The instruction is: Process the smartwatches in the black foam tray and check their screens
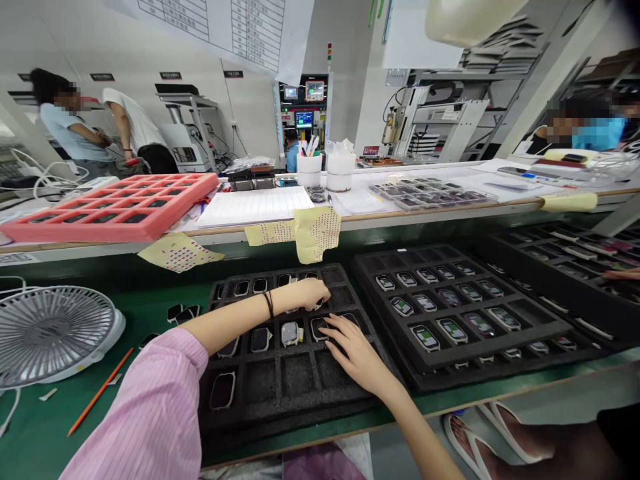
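A black foam tray [305, 410] with square compartments lies in front of me, several of them holding smartwatch bodies without straps. My left hand [311, 293] reaches across it, fingers curled down and closed on a smartwatch [319, 305] in a right-hand compartment; the fingertips are partly hidden. Nearer to me, my right hand [357, 353] is open, its stretched fingers resting over another smartwatch [319, 328] in its compartment. Left of that sit a silver-backed smartwatch [290, 333] with a yellow tab and a dark-faced smartwatch [260, 340].
Stacked black trays [480, 347] of lit smartwatches stand on the right. To the left are a fan [55, 333], an orange stick [100, 393] and loose watches [187, 315]. A shelf above carries a red foam tray [100, 230] and papers [255, 205]. Other people are nearby.
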`<action>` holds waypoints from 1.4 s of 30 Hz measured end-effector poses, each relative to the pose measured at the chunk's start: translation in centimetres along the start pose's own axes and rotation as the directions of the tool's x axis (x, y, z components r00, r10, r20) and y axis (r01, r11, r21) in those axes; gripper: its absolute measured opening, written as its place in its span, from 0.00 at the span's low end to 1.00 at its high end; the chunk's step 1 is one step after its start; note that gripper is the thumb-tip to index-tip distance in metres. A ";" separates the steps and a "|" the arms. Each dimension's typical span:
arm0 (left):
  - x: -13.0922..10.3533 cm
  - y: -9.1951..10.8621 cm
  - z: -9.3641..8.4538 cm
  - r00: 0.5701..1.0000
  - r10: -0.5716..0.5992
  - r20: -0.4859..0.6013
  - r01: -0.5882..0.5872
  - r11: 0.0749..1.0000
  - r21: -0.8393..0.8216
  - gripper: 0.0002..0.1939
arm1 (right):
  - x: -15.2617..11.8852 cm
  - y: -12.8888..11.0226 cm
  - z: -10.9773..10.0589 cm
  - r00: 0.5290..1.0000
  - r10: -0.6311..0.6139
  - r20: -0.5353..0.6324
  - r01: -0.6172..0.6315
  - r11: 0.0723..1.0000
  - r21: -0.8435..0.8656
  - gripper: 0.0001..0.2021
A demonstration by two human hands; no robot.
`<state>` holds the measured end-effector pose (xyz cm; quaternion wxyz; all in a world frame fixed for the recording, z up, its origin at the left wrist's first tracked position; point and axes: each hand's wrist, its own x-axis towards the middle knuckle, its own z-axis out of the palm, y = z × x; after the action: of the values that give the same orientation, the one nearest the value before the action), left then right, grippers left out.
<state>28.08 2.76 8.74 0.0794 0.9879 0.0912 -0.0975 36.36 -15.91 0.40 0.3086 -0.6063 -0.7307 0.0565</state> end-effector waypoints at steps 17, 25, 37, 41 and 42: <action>-5.3 -2.4 2.2 0.972 -0.223 -0.079 0.221 0.975 -0.036 0.13 | -0.2 0.5 0.6 1.000 0.003 -0.002 -0.003 1.000 0.001 0.15; -7.4 -3.4 3.9 0.928 -0.267 -0.259 0.216 0.953 -0.210 0.18 | 0.3 0.8 0.5 0.996 0.087 -0.009 -0.083 0.977 0.196 0.15; -9.3 -1.4 5.5 0.671 -0.221 -0.708 -0.222 0.851 -0.477 0.28 | 13.2 -0.1 0.5 0.821 0.146 0.552 -0.563 0.045 0.825 0.19; -9.6 -3.0 6.5 0.655 -0.330 -0.680 -0.242 0.760 -0.603 0.29 | 14.8 -1.2 2.8 0.843 0.214 0.494 -0.514 0.046 0.857 0.17; -9.7 -3.4 6.6 0.657 -0.336 -0.675 -0.244 0.752 -0.612 0.29 | 14.8 -1.5 3.2 0.850 0.231 0.474 -0.497 0.050 0.866 0.17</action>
<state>16.87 3.34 3.86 0.3731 0.8394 0.1706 0.3564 32.32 -1.73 4.13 0.5197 -0.4167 -0.3658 0.6500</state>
